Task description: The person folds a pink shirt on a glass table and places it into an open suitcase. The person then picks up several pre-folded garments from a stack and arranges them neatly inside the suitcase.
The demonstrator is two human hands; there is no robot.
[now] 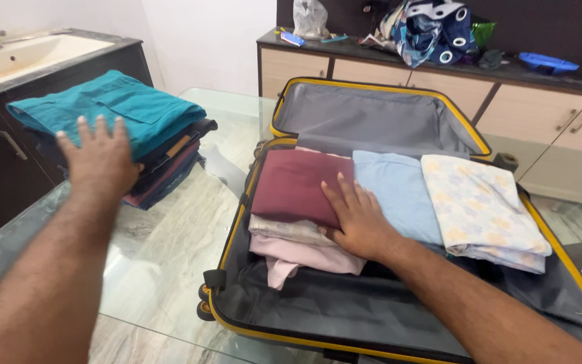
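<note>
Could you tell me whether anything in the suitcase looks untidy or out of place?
Mostly neat. Only the pink garment at the bottom of the left pile in the suitcase stands out: a loose end sticks out toward the front instead of lying folded.

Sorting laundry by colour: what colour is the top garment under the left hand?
Teal, seen clearly in the head view.

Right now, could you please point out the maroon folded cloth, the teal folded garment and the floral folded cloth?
maroon folded cloth (291, 185), head view, middle of its top face.
teal folded garment (122, 108), head view, top of the stack.
floral folded cloth (476, 199), head view, centre of its top.
</note>
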